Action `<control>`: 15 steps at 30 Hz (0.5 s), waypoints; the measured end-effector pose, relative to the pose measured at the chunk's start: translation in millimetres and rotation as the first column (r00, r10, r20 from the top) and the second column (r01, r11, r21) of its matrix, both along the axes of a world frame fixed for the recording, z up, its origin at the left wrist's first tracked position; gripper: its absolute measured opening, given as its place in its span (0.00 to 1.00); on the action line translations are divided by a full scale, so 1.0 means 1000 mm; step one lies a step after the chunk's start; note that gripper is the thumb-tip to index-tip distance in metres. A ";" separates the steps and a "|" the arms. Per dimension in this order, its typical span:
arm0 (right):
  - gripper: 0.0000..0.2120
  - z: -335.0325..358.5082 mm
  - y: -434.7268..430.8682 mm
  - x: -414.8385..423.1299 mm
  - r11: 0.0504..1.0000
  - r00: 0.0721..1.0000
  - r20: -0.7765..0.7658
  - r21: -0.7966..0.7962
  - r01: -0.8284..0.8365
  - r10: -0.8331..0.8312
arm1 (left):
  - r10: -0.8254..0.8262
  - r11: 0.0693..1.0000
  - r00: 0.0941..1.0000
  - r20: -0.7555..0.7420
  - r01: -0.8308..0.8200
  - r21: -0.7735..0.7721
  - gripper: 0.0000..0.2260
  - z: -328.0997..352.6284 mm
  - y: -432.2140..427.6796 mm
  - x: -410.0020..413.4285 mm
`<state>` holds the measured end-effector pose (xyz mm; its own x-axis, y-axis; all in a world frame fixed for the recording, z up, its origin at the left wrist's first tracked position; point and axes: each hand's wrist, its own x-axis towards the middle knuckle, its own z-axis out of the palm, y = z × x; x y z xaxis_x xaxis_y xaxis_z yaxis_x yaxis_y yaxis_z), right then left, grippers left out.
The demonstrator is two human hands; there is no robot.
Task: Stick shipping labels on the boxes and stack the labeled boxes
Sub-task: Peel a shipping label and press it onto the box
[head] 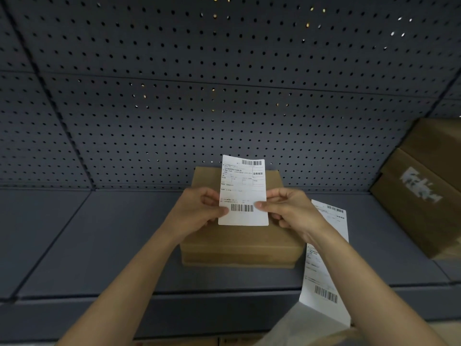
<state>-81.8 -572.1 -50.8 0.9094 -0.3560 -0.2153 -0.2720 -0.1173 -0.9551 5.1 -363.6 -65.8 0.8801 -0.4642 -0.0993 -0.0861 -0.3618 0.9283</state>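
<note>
Grey shelf (112,233) carries a box (239,245) just below the left hand (197,211) and right hand (287,211), each pinching one side of the label (243,191); best to centre it, then lower it flat.

label (243,191): white, black barcodes | box (239,243): plain brown | pegboard (224,83): grey, dotted holes

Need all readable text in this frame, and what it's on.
"业务类型": on the white paper shipping label pinched by the left hand and right hand.
Its other print and barcode digits: too small to read.
White label strip on the right: blurred, unreadable.
Tilted brown cardboard box: white marking blurred.
Central brown cardboard box: no text visible.
</note>
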 end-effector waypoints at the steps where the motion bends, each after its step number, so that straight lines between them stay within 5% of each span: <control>1: 0.14 0.000 0.000 0.001 1.000 1.000 -0.005 -0.010 -0.003 0.003 | -0.005 1.000 1.000 0.001 0.005 0.011 0.09 0.000 0.000 0.001; 15: 0.17 -0.012 -0.003 0.006 0.997 1.000 -0.016 -0.072 -0.024 0.023 | -0.025 0.997 0.999 0.025 0.023 0.080 0.15 -0.010 0.000 0.006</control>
